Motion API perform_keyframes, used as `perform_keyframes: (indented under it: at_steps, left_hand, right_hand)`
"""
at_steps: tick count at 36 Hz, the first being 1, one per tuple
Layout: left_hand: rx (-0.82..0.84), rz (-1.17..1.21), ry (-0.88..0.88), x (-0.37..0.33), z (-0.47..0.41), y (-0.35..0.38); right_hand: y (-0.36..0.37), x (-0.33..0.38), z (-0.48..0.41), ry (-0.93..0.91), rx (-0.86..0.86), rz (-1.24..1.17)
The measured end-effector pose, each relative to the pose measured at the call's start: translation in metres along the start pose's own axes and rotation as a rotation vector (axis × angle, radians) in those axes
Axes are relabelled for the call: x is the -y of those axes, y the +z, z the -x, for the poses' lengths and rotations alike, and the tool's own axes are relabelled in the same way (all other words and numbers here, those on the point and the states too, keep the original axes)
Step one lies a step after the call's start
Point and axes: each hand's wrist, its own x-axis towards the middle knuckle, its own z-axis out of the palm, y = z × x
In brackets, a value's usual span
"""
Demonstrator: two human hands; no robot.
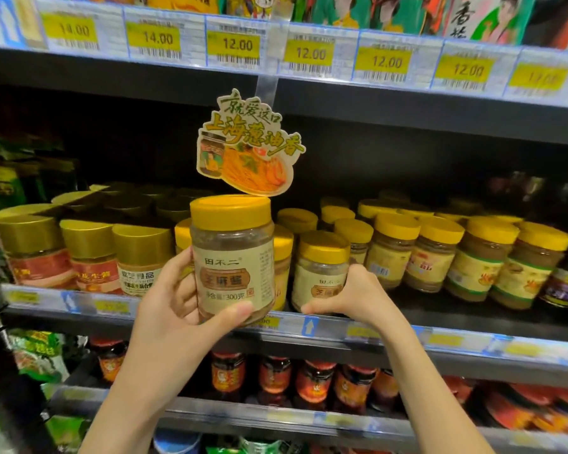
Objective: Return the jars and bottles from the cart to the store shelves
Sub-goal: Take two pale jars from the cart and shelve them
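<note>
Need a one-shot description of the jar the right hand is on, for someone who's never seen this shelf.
Start at the cardboard sign hanging over the middle shelf, then drop to that shelf's front edge. Right of the raised jar in the left hand stands the yellow-lidded jar that the right hand grips. Its beige label matches the raised jar's, unlike the yellow-and-green labels further right.

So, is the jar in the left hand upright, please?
Upright: the jar in the left hand has its yellow lid on top.
</note>
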Motion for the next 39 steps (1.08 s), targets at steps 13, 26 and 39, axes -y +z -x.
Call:
perform_keyframes:
  at_steps: [13, 26, 39]
  left_hand:
    - [0.010, 0.014, -0.021, 0.002, 0.003, -0.007]
    - [0.089, 0.026, -0.071, 0.004, 0.012, 0.007]
    - [0.261, 0.066, -0.099, 0.006, 0.019, 0.073]
  right_hand:
    - [-0.010, 0.003, 0.003, -0.001, 0.092, -0.026]
    - [-0.037, 0.019, 0.012, 0.019, 0.101, 0.085]
    - [-0.110, 0.072, 0.068, -0.381, 0.035, -0.153]
